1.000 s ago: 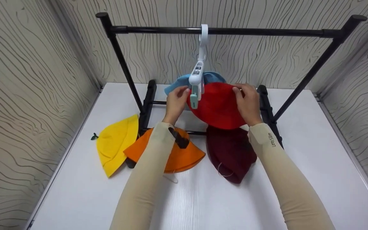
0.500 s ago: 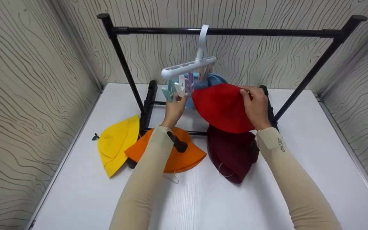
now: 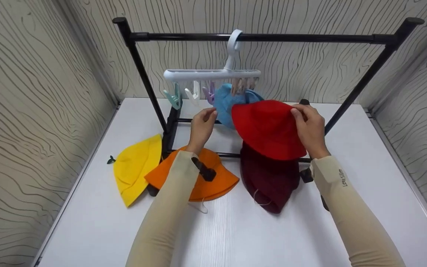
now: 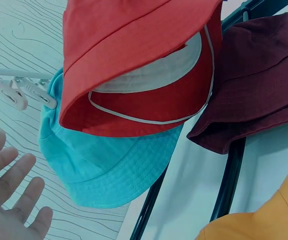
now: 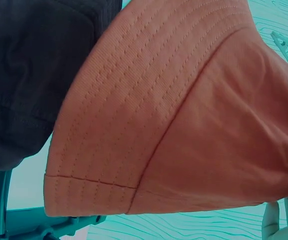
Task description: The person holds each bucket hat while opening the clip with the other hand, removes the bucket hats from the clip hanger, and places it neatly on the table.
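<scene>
A red bucket hat (image 3: 269, 129) hangs from my right hand (image 3: 311, 128), which pinches its crown at the right. In the left wrist view the hat's underside shows a white lining and a thin elastic cord. My left hand (image 3: 202, 128) is held up left of the red hat, holding nothing; its fingers (image 4: 15, 175) are spread in the left wrist view. Behind the red hat, a light blue bucket hat (image 3: 225, 105) hangs from beige clips (image 3: 238, 86) on a white clip hanger (image 3: 198, 75). Teal (image 3: 174, 97), white and purple clips dangle from the hanger's left part.
A black rack (image 3: 302, 37) carries the hanger on its top bar. On the white table (image 3: 87, 222) lie a yellow hat (image 3: 133, 167), an orange hat (image 3: 213, 181) partly under my left sleeve, and a maroon hat (image 3: 269, 181) below the red one. Patterned walls stand around.
The hanger has swung from nearly end-on to broadside. My right hand has carried the red hat right and slightly down. My left hand has come away from the hat and clips.
</scene>
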Demonstrator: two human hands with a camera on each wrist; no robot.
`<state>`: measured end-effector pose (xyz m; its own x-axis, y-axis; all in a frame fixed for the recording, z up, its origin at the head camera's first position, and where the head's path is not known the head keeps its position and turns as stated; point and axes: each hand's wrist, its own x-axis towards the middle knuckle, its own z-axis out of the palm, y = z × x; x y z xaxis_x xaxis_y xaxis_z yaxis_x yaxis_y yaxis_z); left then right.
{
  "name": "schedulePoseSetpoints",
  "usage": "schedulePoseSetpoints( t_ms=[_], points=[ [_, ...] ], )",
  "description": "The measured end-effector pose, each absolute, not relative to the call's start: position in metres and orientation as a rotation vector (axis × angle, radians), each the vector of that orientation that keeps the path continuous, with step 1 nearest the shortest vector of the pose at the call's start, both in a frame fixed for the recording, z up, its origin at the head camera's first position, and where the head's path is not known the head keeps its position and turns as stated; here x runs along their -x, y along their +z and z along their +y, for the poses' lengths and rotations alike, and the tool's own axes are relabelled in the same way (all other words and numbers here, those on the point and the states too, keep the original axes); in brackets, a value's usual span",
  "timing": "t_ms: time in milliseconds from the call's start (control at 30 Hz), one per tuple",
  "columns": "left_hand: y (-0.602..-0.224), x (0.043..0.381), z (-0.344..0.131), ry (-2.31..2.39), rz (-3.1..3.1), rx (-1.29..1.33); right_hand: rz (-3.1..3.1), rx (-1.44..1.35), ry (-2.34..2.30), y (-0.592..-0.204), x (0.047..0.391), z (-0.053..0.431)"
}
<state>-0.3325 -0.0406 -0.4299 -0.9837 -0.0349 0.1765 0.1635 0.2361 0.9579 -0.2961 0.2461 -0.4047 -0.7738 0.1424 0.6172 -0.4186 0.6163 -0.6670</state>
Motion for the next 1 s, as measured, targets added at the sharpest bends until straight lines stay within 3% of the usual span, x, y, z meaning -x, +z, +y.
schedulePoseSetpoints(
  t_ms=[1000],
  points=[
    [-0.445,0.315,-0.049,-1.797,-2.377,0.092,-2.203,-0.01,1.103,-0.402,0.256,0.29]
  ],
)
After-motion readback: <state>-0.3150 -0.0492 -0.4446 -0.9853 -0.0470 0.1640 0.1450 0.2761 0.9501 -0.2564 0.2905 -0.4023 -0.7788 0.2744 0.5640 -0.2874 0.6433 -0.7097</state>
